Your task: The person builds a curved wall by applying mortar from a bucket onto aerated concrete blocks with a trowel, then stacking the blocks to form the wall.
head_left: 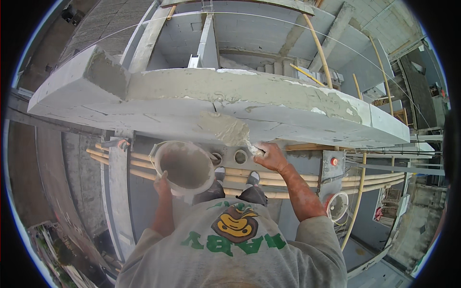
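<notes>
My right hand [271, 157] is closed round the handle of a trowel [250, 147]. Its blade carries a coat of wet grey mortar [225, 129] and is held just in front of the wall's near face. My left hand [162, 183] grips the rim of a white bucket [201, 185] at its left side. Grey mortar coats the bucket's inside; how full it is I cannot tell. Ahead runs a wall of pale blocks [168, 115], its top covered by a mortar layer [192, 85]. One block [67, 89] stands higher at the left end, mortar on its side.
My feet [253, 178] stand above bamboo poles [276, 182] laid side by side. Planks [119, 187] lie at the left. A second bucket [337, 205] sits at my right. A thin string [269, 16] crosses above the wall. Beyond it are unfinished block rooms and a yellow level [307, 75].
</notes>
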### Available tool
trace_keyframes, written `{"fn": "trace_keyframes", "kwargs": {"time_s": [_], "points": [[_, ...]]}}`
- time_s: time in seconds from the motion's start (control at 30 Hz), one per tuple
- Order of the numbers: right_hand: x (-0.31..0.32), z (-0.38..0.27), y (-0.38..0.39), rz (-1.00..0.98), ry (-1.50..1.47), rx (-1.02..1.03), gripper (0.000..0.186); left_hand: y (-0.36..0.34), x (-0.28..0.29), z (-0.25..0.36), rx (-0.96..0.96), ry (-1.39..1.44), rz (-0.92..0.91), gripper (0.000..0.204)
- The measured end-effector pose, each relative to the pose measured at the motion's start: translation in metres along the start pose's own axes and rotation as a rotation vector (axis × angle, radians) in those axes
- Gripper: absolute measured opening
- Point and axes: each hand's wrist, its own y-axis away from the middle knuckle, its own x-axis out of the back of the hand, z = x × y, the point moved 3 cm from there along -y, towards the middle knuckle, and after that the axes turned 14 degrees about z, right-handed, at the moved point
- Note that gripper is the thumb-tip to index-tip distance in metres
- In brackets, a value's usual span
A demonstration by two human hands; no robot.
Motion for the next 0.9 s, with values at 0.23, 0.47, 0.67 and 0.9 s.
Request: {"fn": "trace_keyframes", "kwargs": {"time_s": [0.23, 0.47, 0.67, 0.9], "points": [[0.098, 0.045, -0.003, -0.056, 0.131, -0.112, 0.048, 0.059, -0.035, -0.001, -0.039, -0.065, 0.036, 0.042], [0.175, 0.002, 0.024, -0.003, 0.233, 0.056, 0.043, 0.078, -0.052, -0.043, 0.056, 0.016, -0.014, 0.042], [0.213, -0.039, 0.063, 0.418, 0.693, -0.070, 0.045, 0.088, -0.075, -0.044, 0.080, -0.030, -0.013, 0.042], [0.222, -0.050, 0.039, 0.546, 1.028, -0.004, 0.033, 0.054, -0.079, -0.059, 0.050, -0.007, -0.062, 0.040]]}}
